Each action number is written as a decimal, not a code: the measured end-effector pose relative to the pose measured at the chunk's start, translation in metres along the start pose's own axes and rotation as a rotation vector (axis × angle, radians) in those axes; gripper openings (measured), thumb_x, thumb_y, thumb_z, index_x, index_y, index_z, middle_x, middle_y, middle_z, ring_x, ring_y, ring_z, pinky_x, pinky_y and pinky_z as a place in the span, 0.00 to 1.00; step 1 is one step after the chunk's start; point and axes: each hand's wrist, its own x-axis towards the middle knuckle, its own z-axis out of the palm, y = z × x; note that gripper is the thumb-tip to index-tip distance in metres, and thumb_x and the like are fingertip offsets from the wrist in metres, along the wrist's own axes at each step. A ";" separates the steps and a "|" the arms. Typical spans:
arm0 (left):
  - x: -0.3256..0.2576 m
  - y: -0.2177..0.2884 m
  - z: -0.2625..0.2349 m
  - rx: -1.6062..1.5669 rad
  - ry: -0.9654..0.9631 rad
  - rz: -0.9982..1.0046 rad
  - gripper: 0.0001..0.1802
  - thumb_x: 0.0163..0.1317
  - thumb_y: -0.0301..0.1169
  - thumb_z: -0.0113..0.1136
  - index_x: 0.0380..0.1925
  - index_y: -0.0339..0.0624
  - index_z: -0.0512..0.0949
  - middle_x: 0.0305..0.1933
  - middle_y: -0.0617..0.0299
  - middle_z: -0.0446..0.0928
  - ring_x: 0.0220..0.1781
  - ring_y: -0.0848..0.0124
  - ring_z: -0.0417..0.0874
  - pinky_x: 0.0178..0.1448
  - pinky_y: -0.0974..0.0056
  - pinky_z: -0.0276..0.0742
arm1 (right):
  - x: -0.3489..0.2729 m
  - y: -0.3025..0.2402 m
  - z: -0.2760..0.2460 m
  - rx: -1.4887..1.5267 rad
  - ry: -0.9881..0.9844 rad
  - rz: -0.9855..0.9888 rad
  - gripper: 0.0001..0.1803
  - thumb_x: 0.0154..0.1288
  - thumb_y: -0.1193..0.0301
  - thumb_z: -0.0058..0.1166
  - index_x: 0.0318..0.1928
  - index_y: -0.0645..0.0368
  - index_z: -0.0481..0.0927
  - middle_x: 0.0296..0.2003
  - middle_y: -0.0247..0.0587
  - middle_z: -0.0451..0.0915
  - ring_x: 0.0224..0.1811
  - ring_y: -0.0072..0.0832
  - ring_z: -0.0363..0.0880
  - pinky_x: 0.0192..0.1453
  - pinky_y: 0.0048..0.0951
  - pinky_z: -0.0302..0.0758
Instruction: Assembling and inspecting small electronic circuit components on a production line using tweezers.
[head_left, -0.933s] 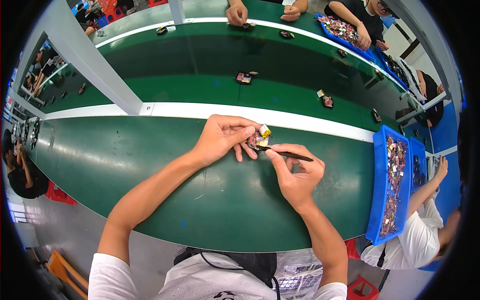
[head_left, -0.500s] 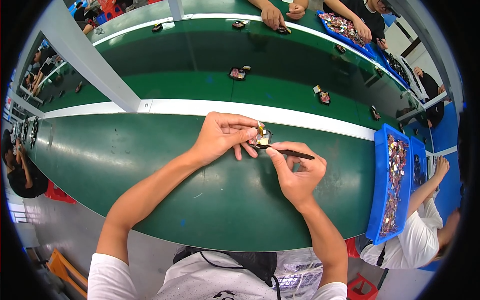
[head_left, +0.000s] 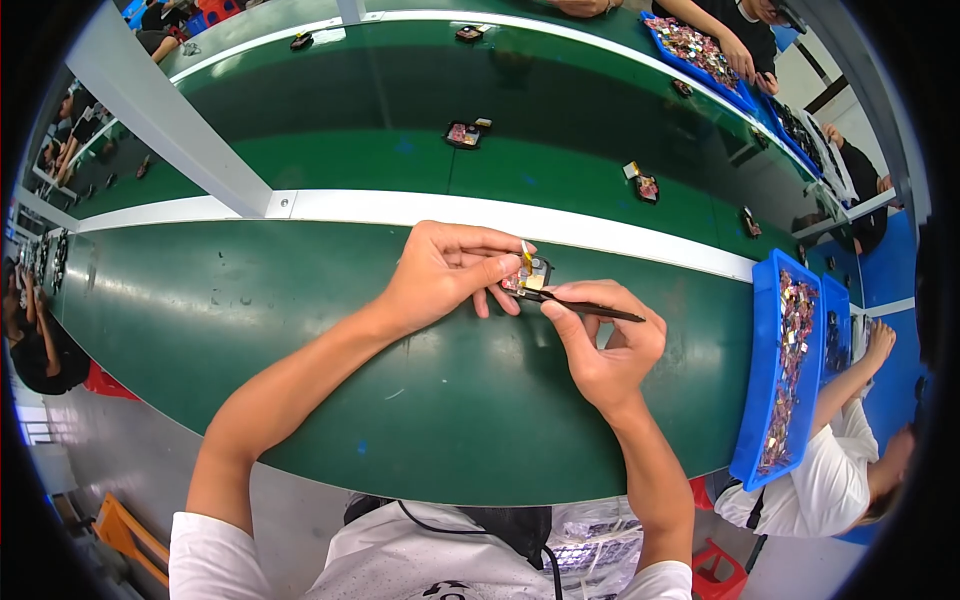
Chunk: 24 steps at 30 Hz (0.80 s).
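My left hand [head_left: 447, 272] pinches a small square electronic part [head_left: 530, 275] with yellow tape on it, just above the green work surface [head_left: 300, 330]. My right hand [head_left: 603, 345] grips thin black tweezers [head_left: 590, 305] like a pen. The tweezers' tip touches the lower edge of the part. Both hands meet over the near green belt, just in front of the white dividing strip [head_left: 420, 208].
A blue tray [head_left: 766, 400] of several small parts lies at my right, with a second one behind it. Small assemblies [head_left: 463, 133] [head_left: 641, 185] lie on the far belt. A grey beam [head_left: 165, 120] crosses at upper left. Other people work around the line, one at lower right [head_left: 850, 440].
The small assemblies on the far belt have drifted left. Another person's hands at the top edge have moved. My own hands stay almost still on the part.
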 end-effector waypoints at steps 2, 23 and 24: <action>0.000 -0.003 -0.001 -0.010 -0.002 0.001 0.14 0.70 0.26 0.64 0.50 0.26 0.83 0.40 0.48 0.87 0.33 0.65 0.92 0.26 0.70 0.82 | 0.000 0.000 0.002 -0.017 -0.015 -0.025 0.10 0.53 0.83 0.72 0.36 0.62 0.88 0.34 0.41 0.90 0.12 0.12 0.64 0.17 0.18 0.56; 0.001 -0.011 -0.001 0.102 -0.002 0.036 0.13 0.71 0.22 0.62 0.53 0.29 0.84 0.39 0.53 0.88 0.33 0.73 0.89 0.31 0.72 0.82 | 0.002 0.002 0.007 -0.230 -0.117 -0.350 0.13 0.44 0.87 0.68 0.32 0.60 0.87 0.30 0.41 0.89 0.23 0.29 0.85 0.23 0.23 0.74; 0.001 -0.010 0.000 0.112 0.007 0.030 0.13 0.71 0.22 0.62 0.52 0.29 0.84 0.39 0.54 0.88 0.34 0.73 0.89 0.31 0.72 0.82 | 0.002 0.002 0.006 -0.250 -0.124 -0.367 0.15 0.42 0.88 0.67 0.32 0.59 0.87 0.31 0.40 0.89 0.23 0.29 0.85 0.23 0.23 0.74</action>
